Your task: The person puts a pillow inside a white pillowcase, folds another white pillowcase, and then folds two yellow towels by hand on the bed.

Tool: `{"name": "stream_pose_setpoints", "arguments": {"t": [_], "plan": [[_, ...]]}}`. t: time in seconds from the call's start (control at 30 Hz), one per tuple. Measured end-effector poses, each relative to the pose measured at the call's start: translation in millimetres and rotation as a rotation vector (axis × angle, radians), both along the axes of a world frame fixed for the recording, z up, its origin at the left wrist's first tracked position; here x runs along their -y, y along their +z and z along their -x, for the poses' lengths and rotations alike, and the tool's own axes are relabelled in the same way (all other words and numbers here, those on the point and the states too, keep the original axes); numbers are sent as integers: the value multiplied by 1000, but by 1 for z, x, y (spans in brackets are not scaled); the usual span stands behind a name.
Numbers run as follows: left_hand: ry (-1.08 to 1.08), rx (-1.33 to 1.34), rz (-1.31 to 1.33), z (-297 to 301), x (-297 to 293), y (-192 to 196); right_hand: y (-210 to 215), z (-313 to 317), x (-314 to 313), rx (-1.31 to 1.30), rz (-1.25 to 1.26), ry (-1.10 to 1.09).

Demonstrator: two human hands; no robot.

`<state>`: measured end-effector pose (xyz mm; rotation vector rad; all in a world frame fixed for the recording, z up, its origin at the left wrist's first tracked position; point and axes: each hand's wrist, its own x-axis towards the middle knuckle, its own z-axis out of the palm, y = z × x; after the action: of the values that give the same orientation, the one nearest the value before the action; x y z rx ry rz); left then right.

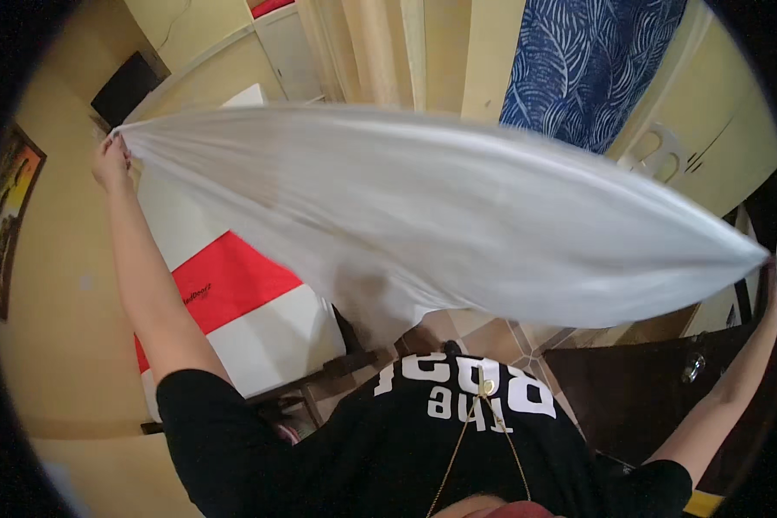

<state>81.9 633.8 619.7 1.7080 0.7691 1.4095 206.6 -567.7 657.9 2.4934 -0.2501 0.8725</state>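
Observation:
A thin white sheet [457, 207] stretches across the view in midair, slack in the middle and blurred along its edges. At the far left my raised left hand [112, 162] pinches one corner of it, fingers closed. My right hand [770, 281], out at the right rim and partly lost in shadow, grips the opposite end. Both arms are spread wide. The cloth's lower part hangs down in front of my body, and its lower edge hides some of the bed and floor.
Left of me is a bed [298, 345] with white bedding and a red runner [233, 276]. A dark door [639, 380] with a round knob stands at the right. Farther off are a blue leaf-patterned curtain [578, 69], a white plastic chair [662, 151] and a black screen [128, 89].

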Motion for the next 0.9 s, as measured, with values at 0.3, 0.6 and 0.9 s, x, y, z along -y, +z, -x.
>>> {"name": "stream_pose_setpoints", "arguments": {"t": [0.3,0.6,0.9], "plan": [[65,349,-323,129,163,-86,-139,38,48,722,-976,147],[-1122,623,264,-141,494,-39,-52,-20,-569,462,-1719,1316],[-1425,667,634,-97,539,-38,-79,2,-597,231,-2069,1698]]}}
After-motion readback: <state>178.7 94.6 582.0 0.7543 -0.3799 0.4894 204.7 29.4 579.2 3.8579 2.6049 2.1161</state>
